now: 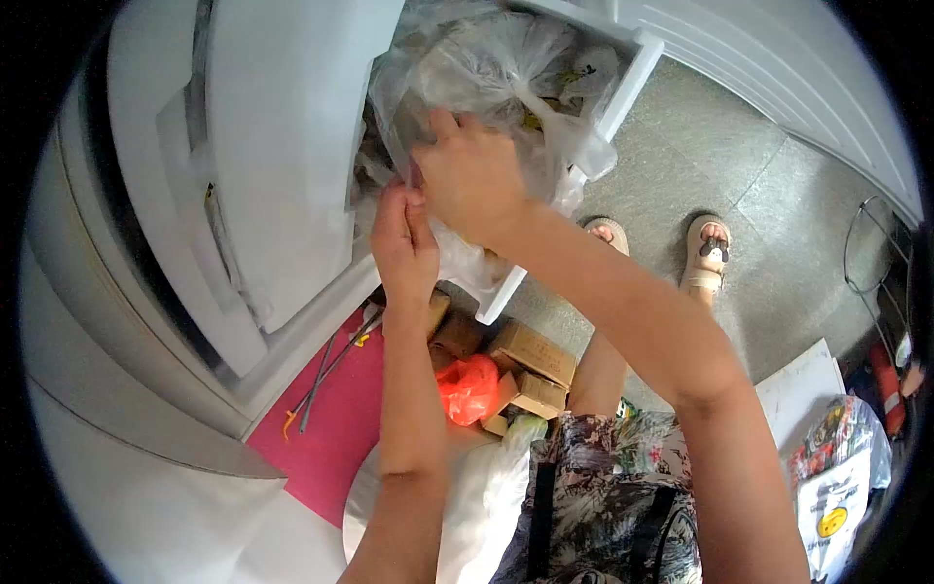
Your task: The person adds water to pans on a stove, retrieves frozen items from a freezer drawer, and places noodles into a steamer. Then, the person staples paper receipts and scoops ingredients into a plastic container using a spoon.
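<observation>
both hands (469, 180) meet, curled, over the drawer (630, 88); both grip the plastic bag (477, 70).

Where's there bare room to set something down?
Grey floor lies bare between the open drawer and ribbed white panel, pink surface beside the crossed rods. Crowded: the drawer, with plastic bags, and beside it, boxes and a red bag.

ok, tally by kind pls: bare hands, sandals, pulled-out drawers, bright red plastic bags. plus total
Bare hands: 2 (left hand, right hand)
Sandals: 2 (one nearer the drawer, one farther right)
Pulled-out drawers: 1, white
Bright red plastic bags: 1, beside the cardboard boxes
Total: 6
</observation>
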`<state>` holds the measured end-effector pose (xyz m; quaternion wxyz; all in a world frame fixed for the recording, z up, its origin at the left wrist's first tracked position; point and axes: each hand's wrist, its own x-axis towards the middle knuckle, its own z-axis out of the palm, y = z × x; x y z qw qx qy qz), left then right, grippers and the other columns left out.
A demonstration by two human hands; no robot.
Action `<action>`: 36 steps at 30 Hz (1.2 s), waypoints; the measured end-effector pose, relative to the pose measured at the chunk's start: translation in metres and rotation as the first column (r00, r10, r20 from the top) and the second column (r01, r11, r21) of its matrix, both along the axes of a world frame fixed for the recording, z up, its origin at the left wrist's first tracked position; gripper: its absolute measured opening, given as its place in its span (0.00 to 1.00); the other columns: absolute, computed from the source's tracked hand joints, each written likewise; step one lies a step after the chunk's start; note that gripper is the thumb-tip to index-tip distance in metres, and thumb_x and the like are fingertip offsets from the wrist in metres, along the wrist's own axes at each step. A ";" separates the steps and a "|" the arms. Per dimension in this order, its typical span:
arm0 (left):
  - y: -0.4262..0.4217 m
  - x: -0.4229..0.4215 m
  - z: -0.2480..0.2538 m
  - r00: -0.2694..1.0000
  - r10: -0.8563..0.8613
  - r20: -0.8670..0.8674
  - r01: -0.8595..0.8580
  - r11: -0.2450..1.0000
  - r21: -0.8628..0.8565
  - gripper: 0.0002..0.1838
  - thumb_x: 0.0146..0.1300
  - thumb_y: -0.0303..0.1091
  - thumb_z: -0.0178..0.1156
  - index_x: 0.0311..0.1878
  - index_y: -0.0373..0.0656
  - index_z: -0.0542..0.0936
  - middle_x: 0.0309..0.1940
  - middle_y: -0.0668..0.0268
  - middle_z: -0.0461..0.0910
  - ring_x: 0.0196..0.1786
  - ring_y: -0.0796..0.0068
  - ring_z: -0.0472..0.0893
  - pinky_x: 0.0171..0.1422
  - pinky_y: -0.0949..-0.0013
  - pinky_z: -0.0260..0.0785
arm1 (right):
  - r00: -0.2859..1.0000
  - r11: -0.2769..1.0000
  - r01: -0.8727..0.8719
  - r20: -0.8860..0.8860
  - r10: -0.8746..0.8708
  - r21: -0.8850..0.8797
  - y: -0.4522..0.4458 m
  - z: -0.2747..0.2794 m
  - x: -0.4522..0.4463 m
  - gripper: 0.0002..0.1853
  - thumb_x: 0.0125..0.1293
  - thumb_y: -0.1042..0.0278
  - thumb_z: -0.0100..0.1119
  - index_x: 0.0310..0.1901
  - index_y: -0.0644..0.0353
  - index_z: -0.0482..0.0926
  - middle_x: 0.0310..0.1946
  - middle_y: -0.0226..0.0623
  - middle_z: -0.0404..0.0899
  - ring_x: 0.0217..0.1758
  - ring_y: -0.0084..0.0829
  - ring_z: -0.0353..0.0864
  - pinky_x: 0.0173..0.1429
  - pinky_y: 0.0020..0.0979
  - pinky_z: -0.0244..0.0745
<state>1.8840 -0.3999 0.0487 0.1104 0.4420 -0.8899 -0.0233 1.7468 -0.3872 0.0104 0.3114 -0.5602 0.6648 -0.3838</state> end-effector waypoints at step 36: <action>-0.110 0.009 -0.078 0.910 0.372 0.182 -0.389 0.919 0.064 0.24 0.62 0.43 0.56 0.58 0.40 0.74 0.54 0.49 0.76 0.57 0.46 0.74 0.61 0.54 0.67 | 0.986 0.994 -0.102 -0.140 0.095 -0.042 0.004 0.001 0.011 0.10 0.55 0.66 0.56 0.32 0.60 0.85 0.44 0.44 0.76 0.48 0.42 0.78 0.41 0.39 0.79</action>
